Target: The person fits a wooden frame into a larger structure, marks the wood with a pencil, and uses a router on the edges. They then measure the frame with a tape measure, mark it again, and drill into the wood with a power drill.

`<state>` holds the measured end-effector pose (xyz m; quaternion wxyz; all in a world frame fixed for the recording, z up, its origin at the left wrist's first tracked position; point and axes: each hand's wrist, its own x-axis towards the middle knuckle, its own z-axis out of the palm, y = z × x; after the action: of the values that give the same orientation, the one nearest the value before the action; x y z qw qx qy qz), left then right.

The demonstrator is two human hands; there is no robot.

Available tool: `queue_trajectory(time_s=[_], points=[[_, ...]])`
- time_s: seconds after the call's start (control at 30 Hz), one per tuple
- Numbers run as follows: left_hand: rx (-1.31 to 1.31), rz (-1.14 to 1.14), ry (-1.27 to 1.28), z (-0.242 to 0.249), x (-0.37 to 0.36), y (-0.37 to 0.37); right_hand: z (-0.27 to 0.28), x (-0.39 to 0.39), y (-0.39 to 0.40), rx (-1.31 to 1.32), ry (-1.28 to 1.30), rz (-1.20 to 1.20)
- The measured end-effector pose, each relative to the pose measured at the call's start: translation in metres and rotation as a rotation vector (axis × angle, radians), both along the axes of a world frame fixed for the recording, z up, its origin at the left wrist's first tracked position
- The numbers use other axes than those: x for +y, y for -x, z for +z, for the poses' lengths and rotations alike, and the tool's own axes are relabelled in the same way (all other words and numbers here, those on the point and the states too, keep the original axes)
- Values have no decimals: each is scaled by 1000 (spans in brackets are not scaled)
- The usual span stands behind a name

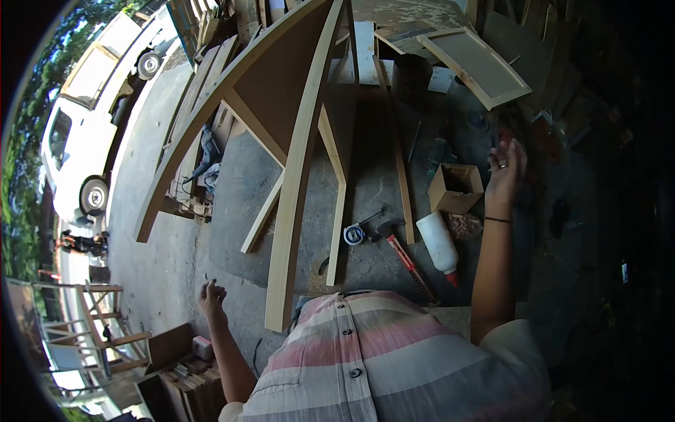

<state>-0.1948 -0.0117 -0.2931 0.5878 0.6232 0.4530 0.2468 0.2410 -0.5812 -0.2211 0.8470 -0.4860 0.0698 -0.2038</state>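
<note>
My left hand [211,298] is low at the left, off the table edge, with fingers bent together. Something tiny and dark shows at its fingertips, too small to name. On the right, my right hand [508,172] is raised beside an open cardboard box [455,188], its fingers curled. Something dark shows by those fingers, but I cannot make out what. A wooden frame with a brown panel [274,91] stands in front of me, its pale wooden bars [299,183] reaching toward me. A hammer [409,264], a tape measure [354,233] and a white glue bottle [437,243] lie nearby.
The dark worktable [239,183] also bears a long wooden strip [399,155] and a cordless drill [441,153]. A second framed panel [478,67] lies at the far right. Outside at the left stands a white truck [77,144]. Wood pieces [190,394] are stacked at lower left.
</note>
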Motion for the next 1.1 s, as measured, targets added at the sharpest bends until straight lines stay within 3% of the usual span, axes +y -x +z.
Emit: queue_trajectory(time_s=[0.1, 0.17, 0.23, 0.3, 0.33, 0.37, 0.47, 0.57, 0.67, 0.8, 0.9, 0.97, 1.0, 1.03, 1.1], points=[[44, -201, 15, -18, -22, -46, -4, 49, 98, 141, 254, 386], [32, -310, 108, -16, -65, -89, -48, 73, 131, 139, 772, 642], [-48, -604, 8, -39, -93, -116, -77, 98, 159, 182, 983, 608], [59, -867, -134, -60, -116, -137, -80, 117, 175, 117, 1189, 669], [81, -914, -205, -48, -138, -149, -88, 126, 179, -68, 1233, 609], [109, -966, -274, -30, -162, -157, -91, 135, 182, -62, 1230, 605], [99, -1149, -751, -2, -202, -182, -86, 154, 174, -273, 1290, 510], [140, -1178, -1067, -6, -229, -209, -69, 144, 175, -23, 1177, 589], [234, -1315, -1229, -23, -236, -228, -70, 119, 167, 10, 1156, 481], [273, -1383, -1226, -27, -240, -238, -69, 93, 130, 30, 1164, 310], [305, -1311, -996, -12, -241, -228, -80, 89, 78, -62, 1179, 237], [127, -1290, -45, -11, -227, -209, -92, 97, 37, -40, 1236, 265], [13, -1268, 14, 2, -219, -194, -105, 103, 12, 8, 1265, 311], [-56, -1021, 368, 7, -199, -156, -122, 116, -19, 26, 1408, 313], [-68, -891, 351, -33, -170, -106, -125, 138, -50, 157, 1627, 324]])
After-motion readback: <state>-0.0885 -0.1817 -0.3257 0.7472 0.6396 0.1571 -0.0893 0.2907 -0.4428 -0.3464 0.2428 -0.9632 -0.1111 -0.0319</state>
